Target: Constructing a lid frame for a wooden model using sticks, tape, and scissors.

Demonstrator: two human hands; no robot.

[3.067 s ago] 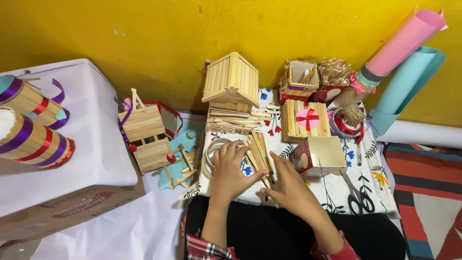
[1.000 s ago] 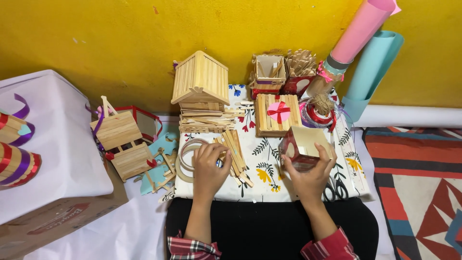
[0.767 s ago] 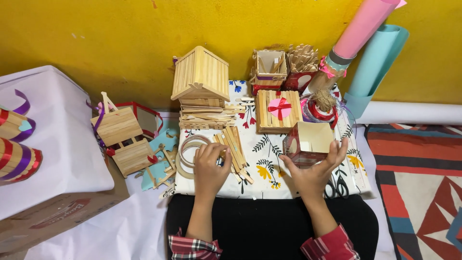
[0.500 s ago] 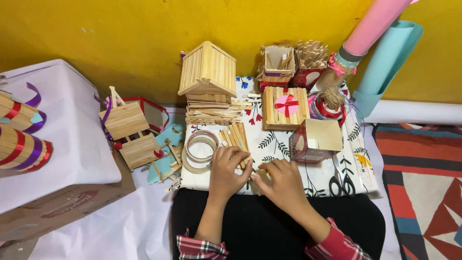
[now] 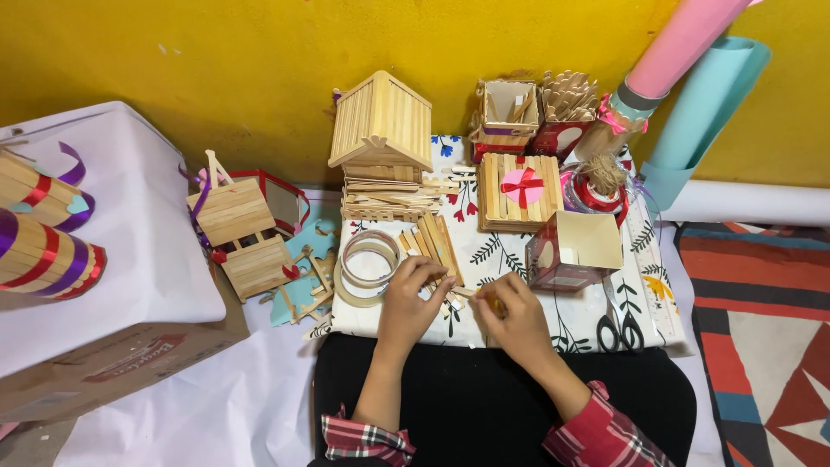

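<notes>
Two hands have drawn together at the near edge of the floral cloth (image 5: 536, 333): left hand (image 5: 413, 298) and right hand (image 5: 515, 316) now pinch wooden craft sticks (image 5: 460, 292). The right hand has released the cream-lidded red box (image 5: 575, 251), which stands just right. One brown carton (image 5: 130, 363) with a red label sits far left.

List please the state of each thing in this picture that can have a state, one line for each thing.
left hand: fingers bent onto wooden sticks
right hand: pinching a small stick piece
wooden sticks: lying flat in a bundle
tape rolls: lying flat, stacked
square box: open, no lid
stick house: upright, roof on
flat stick box: closed, red bow on top
scissors: closed, lying flat
</notes>
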